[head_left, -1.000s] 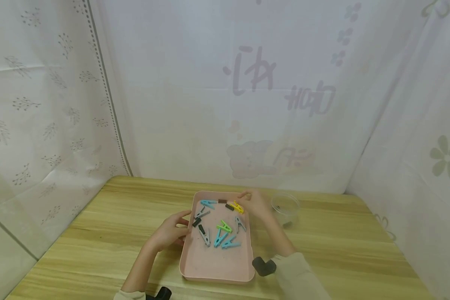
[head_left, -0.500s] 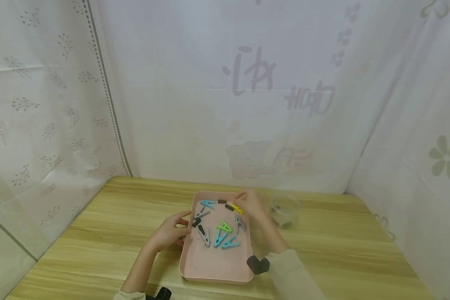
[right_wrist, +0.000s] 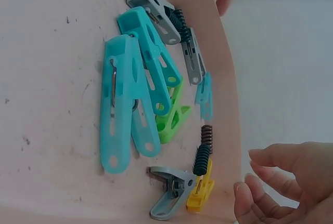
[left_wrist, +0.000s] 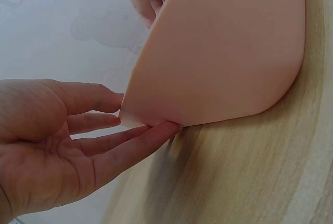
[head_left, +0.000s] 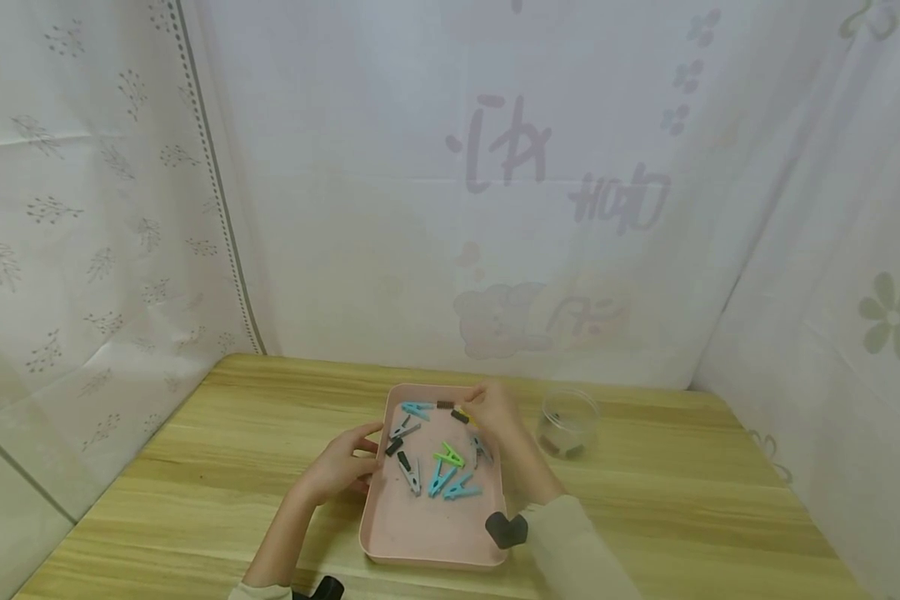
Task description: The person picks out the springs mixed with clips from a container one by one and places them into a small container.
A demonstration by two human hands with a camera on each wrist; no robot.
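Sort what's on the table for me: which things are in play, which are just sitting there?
In play:
pink tray, steadied by left hand
yellow clothespin, nearest right hand
teal clothespins
green clothespin
grey clothespins

Lying about:
clear plastic cup
wooden table
patterned curtains

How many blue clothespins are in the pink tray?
3. One blue clothespin lies near the pink tray's far left corner. A second and third lie together mid-tray, beside the green clothespin. The right hand might hide another.
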